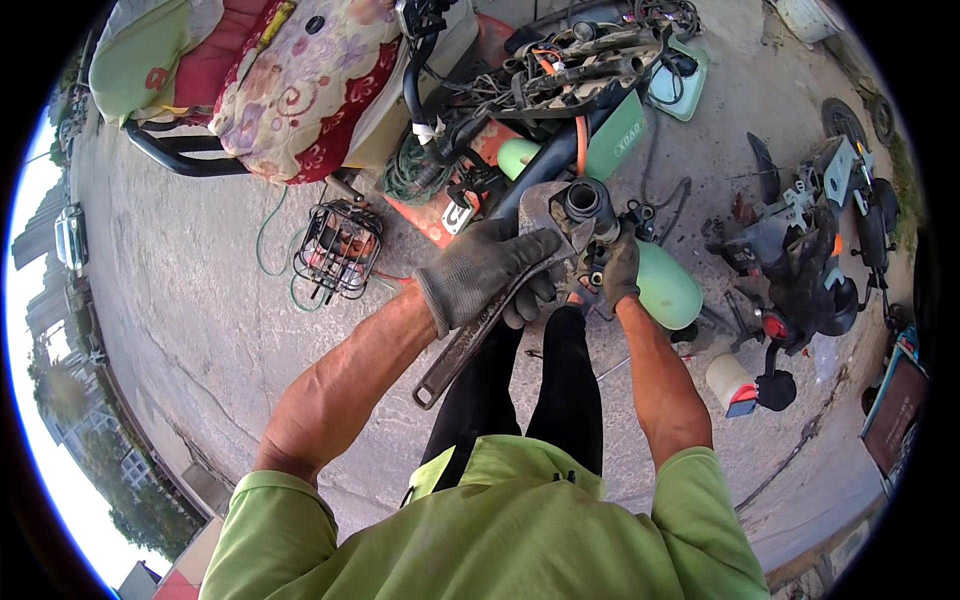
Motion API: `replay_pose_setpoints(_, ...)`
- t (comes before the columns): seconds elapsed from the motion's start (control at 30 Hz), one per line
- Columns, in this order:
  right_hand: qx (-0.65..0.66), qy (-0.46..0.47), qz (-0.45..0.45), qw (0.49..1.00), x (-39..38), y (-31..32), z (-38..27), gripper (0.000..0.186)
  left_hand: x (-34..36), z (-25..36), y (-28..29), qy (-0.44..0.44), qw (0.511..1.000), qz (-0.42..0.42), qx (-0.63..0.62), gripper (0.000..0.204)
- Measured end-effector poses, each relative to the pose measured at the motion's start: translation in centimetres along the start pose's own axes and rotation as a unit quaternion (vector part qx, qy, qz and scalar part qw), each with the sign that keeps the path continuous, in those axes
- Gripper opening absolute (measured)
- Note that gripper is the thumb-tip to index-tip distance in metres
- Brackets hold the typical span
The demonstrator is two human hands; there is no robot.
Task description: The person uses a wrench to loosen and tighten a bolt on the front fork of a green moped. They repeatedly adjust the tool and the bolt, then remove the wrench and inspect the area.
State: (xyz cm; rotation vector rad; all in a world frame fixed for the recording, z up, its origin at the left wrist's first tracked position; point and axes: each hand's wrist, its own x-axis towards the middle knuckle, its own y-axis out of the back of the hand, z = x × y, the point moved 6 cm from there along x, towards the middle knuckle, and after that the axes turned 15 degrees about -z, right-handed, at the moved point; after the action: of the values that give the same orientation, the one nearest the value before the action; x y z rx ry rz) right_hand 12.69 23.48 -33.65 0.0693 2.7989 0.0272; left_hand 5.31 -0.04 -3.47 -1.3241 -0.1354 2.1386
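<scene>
A concrete ground (220, 240) spreads beneath everything, with scattered vehicle parts lying on it. At the upper left is a seat with a flowered cover (305, 90). A black scooter, partly taken apart (790, 250), sits off to the right, well apart from the hands. Ahead of the person is a dark vehicle frame (545, 165), with a flat green panel (617, 140) beside it. A rounded green cover (668, 290) lies just to the right of the person's right hand. To the left, on the ground, is a black wire basket (340, 248).

The large wrench (462, 348) is in front of the person, above the legs. Its long axis slants from the handle end at lower left to the head at upper right, which meets or nearly meets the left side of an open round tube (585, 200); whether they touch is hard to tell. The gloved left hand (487, 270) is wrapped around the upper handle, just below the head, and is the nearer hand to the wrench. The gloved right hand (622, 265) is at the tube's lower right, the nearer hand to the tube. Its fingers look curled, but what they hold, if anything, is hidden.
</scene>
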Motion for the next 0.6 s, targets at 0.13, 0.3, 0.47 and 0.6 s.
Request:
replay_pose_setpoints(0.13,0.167,-0.046,-0.001,0.985,0.4,-0.3,1.1,0.054,0.3,-0.2,-1.5,-0.026,0.998,0.002,-0.066,0.035)
replay_pose_setpoints(0.3,0.153,-0.065,-0.002,0.986,-0.2,-1.0,-1.1,0.055,1.0,0.1,-1.1,-0.009,0.998,-0.017,-0.066,0.035)
replay_pose_setpoints(0.47,0.196,-0.06,-0.029,0.978,0.4,-1.1,-0.3,0.053,1.1,2.1,0.3,0.034,0.998,-0.027,0.043,0.036)
replay_pose_setpoints(0.6,0.102,-0.084,-0.035,0.991,0.0,-0.1,0.2,0.052,1.9,1.9,1.3,0.056,0.997,-0.033,0.029,0.035)
